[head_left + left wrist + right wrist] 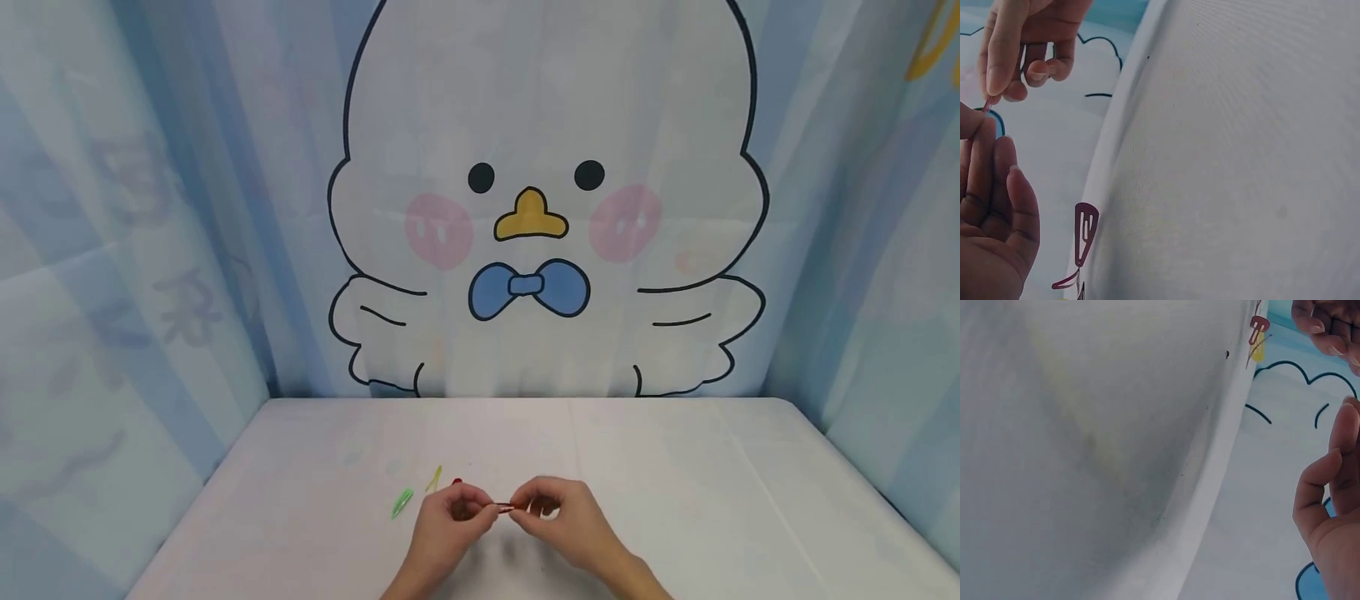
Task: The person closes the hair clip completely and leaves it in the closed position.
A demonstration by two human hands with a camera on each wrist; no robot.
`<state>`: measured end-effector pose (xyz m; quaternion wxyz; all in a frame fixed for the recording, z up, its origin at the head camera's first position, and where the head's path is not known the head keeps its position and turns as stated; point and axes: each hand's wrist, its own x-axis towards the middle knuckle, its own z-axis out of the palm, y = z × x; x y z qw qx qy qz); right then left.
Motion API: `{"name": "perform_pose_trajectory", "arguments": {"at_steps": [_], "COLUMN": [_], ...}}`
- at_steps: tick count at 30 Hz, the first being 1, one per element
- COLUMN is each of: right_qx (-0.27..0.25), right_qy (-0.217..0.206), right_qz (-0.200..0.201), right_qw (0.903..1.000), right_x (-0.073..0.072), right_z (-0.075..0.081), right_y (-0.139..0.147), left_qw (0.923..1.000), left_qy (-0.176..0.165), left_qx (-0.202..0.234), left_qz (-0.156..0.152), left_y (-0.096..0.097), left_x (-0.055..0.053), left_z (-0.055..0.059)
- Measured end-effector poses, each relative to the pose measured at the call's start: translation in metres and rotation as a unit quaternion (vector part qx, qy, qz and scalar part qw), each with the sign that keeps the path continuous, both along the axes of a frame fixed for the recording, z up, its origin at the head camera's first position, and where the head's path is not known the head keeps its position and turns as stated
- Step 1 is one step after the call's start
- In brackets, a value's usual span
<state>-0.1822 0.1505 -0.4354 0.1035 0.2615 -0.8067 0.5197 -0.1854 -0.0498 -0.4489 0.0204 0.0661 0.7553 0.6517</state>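
Note:
A small dark red snap hair clip [506, 507] is held up between both hands above the table. My left hand [444, 527] pinches one end with thumb and forefinger, and my right hand [572, 523] pinches the other. In the left wrist view only a thin edge of the clip [987, 105] shows between the fingertips. Behind my left hand lie a green hair clip [402, 503], a yellow one [434, 478] and a red one [457, 481], partly hidden by the hand. The left wrist view shows a dark red clip [1086, 234] on the table.
The white-covered table [675, 467] reaches back to a curtain [630, 108] printed with a cartoon bird. More curtains hang along the left and right sides. In the right wrist view, red and yellow clips [1259, 328] lie near the upper end of the table.

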Motion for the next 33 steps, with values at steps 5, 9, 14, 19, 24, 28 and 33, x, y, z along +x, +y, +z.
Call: {"name": "perform_pose_trajectory", "arguments": {"at_steps": [5,9,14,19,24,28,33], "right_qx": [-0.005,-0.003,0.006,0.012,0.008,0.010,0.025], "right_qy": [0.038,0.044,0.049,0.061,0.075,0.078,0.066], "right_qz": [0.007,0.016,0.024,0.021,0.018,0.012,-0.009], "right_qw": [0.9992,0.9989,0.9985,0.9979,0.9970,0.9969,0.9974], "right_x": [-0.0016,-0.0023,-0.0021,-0.0014,-0.0016,-0.0019,-0.0021], "right_z": [-0.0020,-0.0011,-0.0014,-0.0034,-0.0043,-0.0040,-0.0021], "right_y": [-0.0004,-0.0001,0.0004,0.0005,0.0007,0.0025,0.0084], "left_qw": [1.0000,1.0000,0.9997,0.9991,0.9989,0.9989,0.9993], "left_qy": [0.006,0.003,-0.024,-0.038,-0.038,-0.038,-0.027], "left_qx": [0.003,0.002,0.002,0.015,0.015,0.009,0.015], "left_qz": [0.002,0.003,-0.004,-0.016,-0.022,-0.024,-0.020], "left_y": [-0.0002,0.0000,-0.0012,-0.0024,-0.0023,-0.0018,-0.0027], "left_x": [0.0004,-0.0005,0.0000,0.0002,-0.0001,0.0007,0.0000], "left_z": [-0.0005,-0.0007,0.0002,0.0009,0.0015,0.0024,0.0033]}}
